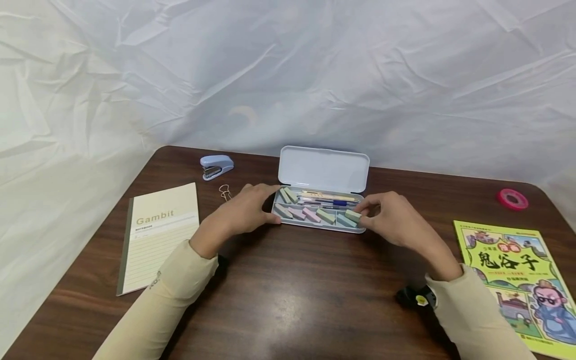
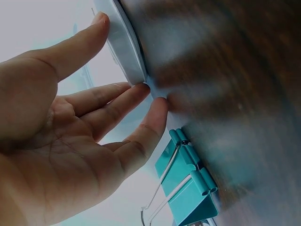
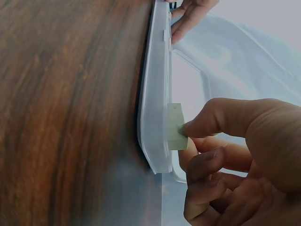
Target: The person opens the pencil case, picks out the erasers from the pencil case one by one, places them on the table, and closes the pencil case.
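Observation:
A light grey-blue pencil case [image 1: 324, 167] lies with its lid raised toward the back. My left hand [image 1: 249, 209] holds its left end, thumb at the front corner and fingers toward the back; in the left wrist view the thumb touches the case's wall. With thumb and fingertips, my right hand [image 1: 396, 217] pinches a pale green eraser [image 3: 176, 126] at the right compartment. This eraser overlaps a blue eraser [image 1: 344, 220] in the head view. Several pastel erasers fill the front row, and two green erasers [image 1: 288, 195] sit at back left, beside pens [image 1: 330, 197].
A teal binder clip [image 2: 188, 181] stands close to my left hand. Farther left are a blue stapler [image 1: 216, 166] and a notebook [image 1: 164, 230]. At right lie a pink tape roll [image 1: 513, 199] and a yellow-green comic book [image 1: 517, 280]. White cloth hangs behind the table.

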{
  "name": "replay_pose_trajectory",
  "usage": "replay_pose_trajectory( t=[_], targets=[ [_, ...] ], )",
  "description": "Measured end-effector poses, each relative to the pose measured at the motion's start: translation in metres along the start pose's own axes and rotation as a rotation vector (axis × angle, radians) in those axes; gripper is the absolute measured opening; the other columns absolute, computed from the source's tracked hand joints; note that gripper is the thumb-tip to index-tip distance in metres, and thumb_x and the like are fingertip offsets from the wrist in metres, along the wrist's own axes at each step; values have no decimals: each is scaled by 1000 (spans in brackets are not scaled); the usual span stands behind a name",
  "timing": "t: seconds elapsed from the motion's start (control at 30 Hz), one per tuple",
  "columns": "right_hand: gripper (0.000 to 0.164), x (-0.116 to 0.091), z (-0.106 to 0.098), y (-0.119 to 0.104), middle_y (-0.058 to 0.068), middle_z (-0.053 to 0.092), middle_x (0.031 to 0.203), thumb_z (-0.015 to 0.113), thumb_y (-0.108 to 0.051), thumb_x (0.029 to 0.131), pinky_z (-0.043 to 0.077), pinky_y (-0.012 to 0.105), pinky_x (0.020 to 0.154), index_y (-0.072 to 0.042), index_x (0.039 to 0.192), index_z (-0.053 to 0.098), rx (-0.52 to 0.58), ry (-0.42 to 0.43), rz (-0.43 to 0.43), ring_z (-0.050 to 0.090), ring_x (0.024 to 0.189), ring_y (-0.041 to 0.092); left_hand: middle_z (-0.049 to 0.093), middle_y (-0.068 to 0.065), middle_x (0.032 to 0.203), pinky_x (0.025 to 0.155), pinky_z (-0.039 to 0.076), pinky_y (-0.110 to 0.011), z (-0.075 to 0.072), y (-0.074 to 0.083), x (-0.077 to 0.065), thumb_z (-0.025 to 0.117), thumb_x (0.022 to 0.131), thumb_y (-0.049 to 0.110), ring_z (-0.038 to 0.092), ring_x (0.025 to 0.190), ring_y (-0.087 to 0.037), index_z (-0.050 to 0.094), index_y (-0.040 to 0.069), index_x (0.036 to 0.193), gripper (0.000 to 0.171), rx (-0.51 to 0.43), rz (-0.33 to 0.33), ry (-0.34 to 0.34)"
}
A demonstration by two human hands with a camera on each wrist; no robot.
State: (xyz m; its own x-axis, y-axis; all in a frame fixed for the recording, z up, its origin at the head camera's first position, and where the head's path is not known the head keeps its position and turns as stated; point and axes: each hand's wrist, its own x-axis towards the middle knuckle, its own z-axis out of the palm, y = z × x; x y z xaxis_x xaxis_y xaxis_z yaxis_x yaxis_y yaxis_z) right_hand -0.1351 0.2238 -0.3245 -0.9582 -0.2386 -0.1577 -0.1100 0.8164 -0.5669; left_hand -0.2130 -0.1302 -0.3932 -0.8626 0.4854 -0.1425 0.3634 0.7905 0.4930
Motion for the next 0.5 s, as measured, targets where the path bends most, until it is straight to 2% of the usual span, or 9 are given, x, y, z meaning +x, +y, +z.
replay_pose_trajectory(
  t=[0.13, 0.3, 0.5],
  targets=[
    [22, -1, -4, 1, 14, 81, 108, 75, -11, 105, 43, 29, 61, -2, 123, 84, 8, 10, 6, 57, 74, 17, 58, -8, 174, 135, 42, -58, -4, 5, -5, 89, 101, 45, 49, 162, -39, 49, 23, 175, 87, -18, 2, -6],
    [22, -2, -13, 5, 11, 79, 107, 76, -14, 105, 42, 29, 61, -4, 124, 83, 19, 39, 36, 54, 73, 17, 57, -8, 175, 135, 42, -56, -6, 7, -7, 88, 102, 45, 49, 162, -35, 48, 21, 176, 87, -14, -4, -12],
    [22, -7, -31, 25, 6, 77, 99, 75, -18, 106, 40, 32, 59, -5, 124, 81, 3, 68, 81, 49, 66, 14, 56, -10, 176, 135, 41, -57, -8, 12, -9, 89, 102, 41, 49, 163, -37, 48, 18, 176, 87, -23, -2, -17]
  ],
)
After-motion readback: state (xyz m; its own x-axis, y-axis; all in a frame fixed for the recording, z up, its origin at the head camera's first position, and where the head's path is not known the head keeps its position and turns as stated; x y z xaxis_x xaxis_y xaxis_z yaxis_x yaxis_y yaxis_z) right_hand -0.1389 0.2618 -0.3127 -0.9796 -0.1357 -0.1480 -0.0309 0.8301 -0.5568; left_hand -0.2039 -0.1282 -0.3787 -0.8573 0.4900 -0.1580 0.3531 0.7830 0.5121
